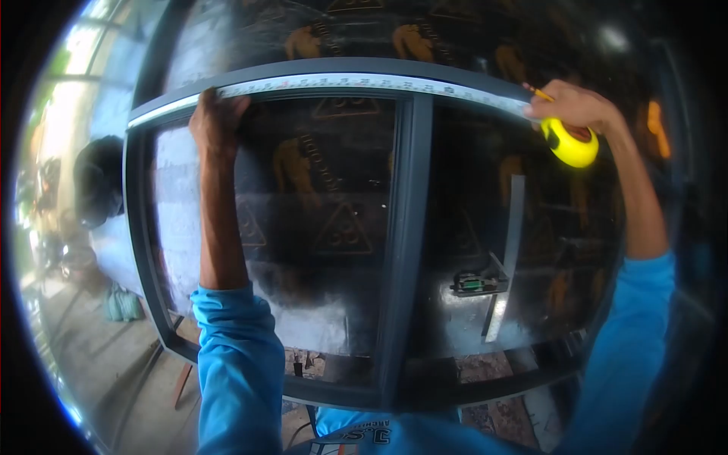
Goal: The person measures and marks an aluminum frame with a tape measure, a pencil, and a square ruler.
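Note:
A dark grey window frame (pixel 413 227) with an upright divider lies in front of me. Along its far bar stretches the pale blade of a tape measure (pixel 364 81), with printed marks. My left hand (pixel 217 125) is closed at the left part of that bar, fingers pressing the blade against it. At the right end of the blade, my right hand (pixel 580 110) grips the yellow tape measure case (pixel 570 148). A thin orange pencil (pixel 540 94) sticks out from the same hand. The fingers' undersides are hidden.
Black board printed with orange logos (pixel 303 167) lies beneath the frame. A combination square (pixel 514 227) with a green part on its head rests within the right opening. Another person's head (pixel 98 182) shows at the left, beside a greenish bundle (pixel 123 303) on the floor.

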A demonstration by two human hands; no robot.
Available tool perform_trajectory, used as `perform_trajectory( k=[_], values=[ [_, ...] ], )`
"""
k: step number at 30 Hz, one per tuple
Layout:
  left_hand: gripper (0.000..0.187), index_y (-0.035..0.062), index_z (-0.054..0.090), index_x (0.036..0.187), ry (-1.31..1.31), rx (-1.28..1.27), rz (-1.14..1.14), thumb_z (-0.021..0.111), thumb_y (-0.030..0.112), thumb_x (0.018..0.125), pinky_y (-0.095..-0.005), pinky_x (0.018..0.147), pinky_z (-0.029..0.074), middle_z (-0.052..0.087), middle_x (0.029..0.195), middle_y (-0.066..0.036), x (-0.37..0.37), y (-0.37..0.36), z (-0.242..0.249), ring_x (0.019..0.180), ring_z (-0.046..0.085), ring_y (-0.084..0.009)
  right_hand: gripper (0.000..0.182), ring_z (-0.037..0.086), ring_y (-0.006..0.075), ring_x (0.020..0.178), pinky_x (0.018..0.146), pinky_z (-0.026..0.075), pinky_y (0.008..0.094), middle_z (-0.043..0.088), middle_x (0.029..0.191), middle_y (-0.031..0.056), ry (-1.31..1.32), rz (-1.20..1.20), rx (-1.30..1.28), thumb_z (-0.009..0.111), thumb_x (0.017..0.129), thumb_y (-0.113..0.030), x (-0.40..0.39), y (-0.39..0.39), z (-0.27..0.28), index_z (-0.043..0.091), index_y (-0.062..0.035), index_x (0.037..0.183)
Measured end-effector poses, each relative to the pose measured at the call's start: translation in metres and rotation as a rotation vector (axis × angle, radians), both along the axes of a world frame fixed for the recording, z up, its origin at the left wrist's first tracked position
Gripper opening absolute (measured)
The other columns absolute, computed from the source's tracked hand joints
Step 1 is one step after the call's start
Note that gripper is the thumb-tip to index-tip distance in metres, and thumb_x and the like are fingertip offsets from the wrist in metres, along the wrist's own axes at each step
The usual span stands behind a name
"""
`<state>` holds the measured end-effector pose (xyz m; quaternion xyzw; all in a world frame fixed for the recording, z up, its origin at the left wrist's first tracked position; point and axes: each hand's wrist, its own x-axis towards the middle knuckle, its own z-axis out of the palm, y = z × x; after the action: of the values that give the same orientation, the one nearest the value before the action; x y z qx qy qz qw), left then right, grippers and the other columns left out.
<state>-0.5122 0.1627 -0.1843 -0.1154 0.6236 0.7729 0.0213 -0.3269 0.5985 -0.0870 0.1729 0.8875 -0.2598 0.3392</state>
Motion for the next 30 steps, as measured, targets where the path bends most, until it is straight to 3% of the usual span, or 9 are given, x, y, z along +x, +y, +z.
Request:
perform_trajectory(
  k=[6, 8, 12, 14, 16, 18, 21, 23, 30],
  values=[
    [0.056, -0.0142, 0.041, 0.113, 0.071, -0.027, -0.016, 0.059, 0.033, 0.088, -0.0377, 0.077, 0.058, 0.054, 0.095, -0.021, 0.004, -0.002, -0.012, 0.084, 0.063, -0.0304, 0.043, 0.059, 0.0166, 0.065, 0.062, 0.046, 0.0311, 0.064, 0.074, 0.0073, -0.035, -0.031, -0.019, 0.067, 0.074, -0.045, -0.002, 0.003, -0.002, 0.069, -0.0024, 0.082],
    [0.058, -0.014, 0.041, 0.113, 0.055, -0.021, -0.025, 0.059, 0.036, 0.088, -0.0377, 0.077, 0.058, 0.055, 0.094, -0.021, 0.008, 0.002, -0.013, 0.086, 0.062, -0.0302, 0.053, 0.046, 0.0091, 0.042, 0.042, 0.038, 0.0264, 0.057, 0.064, 0.0049, 0.044, 0.035, 0.011, 0.064, 0.077, -0.053, 0.001, 0.013, -0.014, 0.066, -0.0005, 0.08],
    [0.061, -0.0127, 0.046, 0.111, 0.022, -0.007, -0.077, 0.057, 0.043, 0.088, -0.0372, 0.078, 0.056, 0.057, 0.09, -0.021, 0.031, 0.027, -0.004, 0.087, 0.062, -0.029, 0.052, 0.05, 0.0095, 0.047, 0.044, 0.038, 0.0257, 0.06, 0.073, 0.0069, 0.113, 0.05, 0.014, 0.064, 0.076, -0.053, 0.002, 0.017, -0.019, 0.066, -0.0008, 0.08],
    [0.051, -0.006, 0.059, 0.091, 0.056, -0.117, -0.146, 0.056, 0.045, 0.089, -0.0339, 0.078, 0.052, 0.061, 0.089, -0.017, 0.064, 0.05, -0.001, 0.085, 0.061, -0.0235, 0.053, 0.056, 0.013, 0.062, 0.053, 0.042, 0.0287, 0.058, 0.088, 0.0099, -0.034, 0.017, 0.022, 0.066, 0.074, -0.053, -0.002, 0.012, -0.011, 0.067, -0.0011, 0.082],
    [0.047, -0.0019, 0.064, 0.101, 0.153, -0.444, -0.317, 0.064, 0.042, 0.085, -0.0369, 0.088, 0.047, 0.062, 0.097, -0.016, 0.108, 0.076, 0.002, 0.093, 0.059, -0.0216, 0.053, 0.057, 0.0152, 0.07, 0.058, 0.043, 0.0302, 0.057, 0.093, 0.0108, -0.003, 0.015, 0.047, 0.066, 0.074, -0.053, 0.0, 0.015, -0.017, 0.067, -0.0013, 0.083],
    [0.069, -0.0006, 0.059, 0.115, 0.359, -0.709, -0.553, 0.07, 0.053, 0.074, -0.0469, 0.104, 0.033, 0.05, 0.129, -0.022, 0.14, 0.095, 0.006, 0.126, 0.04, -0.0331, 0.053, 0.058, 0.0175, 0.078, 0.064, 0.044, 0.0316, 0.055, 0.098, 0.0117, 0.023, 0.013, 0.079, 0.067, 0.073, -0.053, 0.002, 0.018, -0.019, 0.067, -0.0015, 0.083],
    [0.097, 0.0034, 0.04, 0.137, 0.568, -0.925, -0.798, 0.062, 0.07, 0.069, -0.0506, 0.113, 0.012, 0.031, 0.144, -0.025, 0.159, 0.124, -0.009, 0.138, 0.02, -0.0374, 0.053, 0.058, 0.0194, 0.084, 0.069, 0.044, 0.0327, 0.056, 0.097, 0.012, 0.059, -0.007, 0.062, 0.067, 0.073, -0.054, 0.003, 0.017, -0.021, 0.067, -0.0016, 0.083],
    [0.104, 0.0026, 0.033, 0.141, 0.57, -0.932, -0.843, 0.062, 0.07, 0.066, -0.0492, 0.114, 0.002, 0.024, 0.146, -0.027, 0.163, 0.132, -0.016, 0.139, 0.014, -0.0379, 0.058, 0.059, 0.0218, 0.084, 0.07, 0.045, 0.0366, 0.059, 0.096, 0.0109, 0.069, -0.039, 0.086, 0.071, 0.067, -0.051, 0.003, 0.016, -0.02, 0.066, -0.0016, 0.097],
    [0.099, 0.0036, 0.025, 0.144, 0.549, -0.989, -0.914, 0.057, 0.052, 0.063, -0.0493, 0.114, -0.002, 0.017, 0.149, -0.026, 0.16, 0.133, -0.015, 0.141, 0.007, -0.0374, 0.061, 0.06, 0.0215, 0.083, 0.07, 0.046, 0.0357, 0.061, 0.094, 0.0112, 0.026, -0.055, 0.0, 0.072, 0.065, -0.051, 0.001, 0.022, -0.026, 0.063, -0.002, 0.101]
  ],
)
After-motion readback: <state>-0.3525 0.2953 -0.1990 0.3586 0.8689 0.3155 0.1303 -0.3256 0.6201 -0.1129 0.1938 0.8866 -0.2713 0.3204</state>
